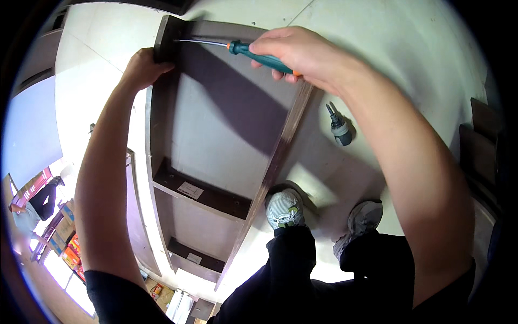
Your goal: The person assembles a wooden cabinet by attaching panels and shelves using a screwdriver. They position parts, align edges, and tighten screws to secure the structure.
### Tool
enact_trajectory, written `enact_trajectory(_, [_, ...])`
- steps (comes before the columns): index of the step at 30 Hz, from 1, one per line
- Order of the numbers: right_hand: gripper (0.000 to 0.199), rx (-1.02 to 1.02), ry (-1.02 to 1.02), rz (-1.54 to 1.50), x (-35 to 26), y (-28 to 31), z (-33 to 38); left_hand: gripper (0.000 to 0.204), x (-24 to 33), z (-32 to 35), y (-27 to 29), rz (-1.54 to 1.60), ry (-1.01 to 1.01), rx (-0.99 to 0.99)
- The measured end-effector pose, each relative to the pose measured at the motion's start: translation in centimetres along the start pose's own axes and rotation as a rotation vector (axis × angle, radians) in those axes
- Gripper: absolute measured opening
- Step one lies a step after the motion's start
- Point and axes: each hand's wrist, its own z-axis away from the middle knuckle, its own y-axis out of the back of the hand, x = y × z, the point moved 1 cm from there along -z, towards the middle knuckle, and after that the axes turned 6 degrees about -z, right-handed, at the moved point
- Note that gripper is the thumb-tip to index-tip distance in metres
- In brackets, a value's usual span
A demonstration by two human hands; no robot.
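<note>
My right hand is closed around the green and orange handle of a screwdriver. Its thin metal shaft points left, and the tip meets the inner face of a dark wooden end board at the frame's upper left corner. That board belongs to a brown shelf frame lying on the floor, with crosspieces between its long sides. My left hand grips the outside of the same corner, thumb over the board's edge. Whether a screw sits under the tip is too small to tell.
A small grey cordless driver with a bit lies on the floor right of the frame. My shoes stand close to the frame's right side. Dark boards are at the far right. Another person is at the far left, near stacked boxes.
</note>
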Motion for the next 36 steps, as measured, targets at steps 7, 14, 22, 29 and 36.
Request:
enact_trajectory(7, [0.036,0.281,0.692,0.995,2.1,-0.7,0.1,0.037,0.1,0.8,0.1,0.134,0.051,-0.03])
enact_trajectory(14, [0.029,0.289,0.309,1.049,1.2,-2.1,1.2,0.032,1.3,1.3,0.4,0.212,0.037,-0.049])
enact_trajectory(22, [0.022,0.553,0.427,1.15,0.1,1.5,5.4,0.033,-0.9,1.1,-0.7,0.237,-0.034,0.031])
enact_trajectory(29, [0.019,0.692,0.141,-0.16,7.1,1.3,7.8,0.038,0.4,1.1,0.1,0.158,0.025,-0.017])
enact_trajectory(36, [0.04,0.616,0.176,-0.327,12.4,-6.8,10.8,0.04,0.6,1.6,0.6,0.201,0.024,-0.023])
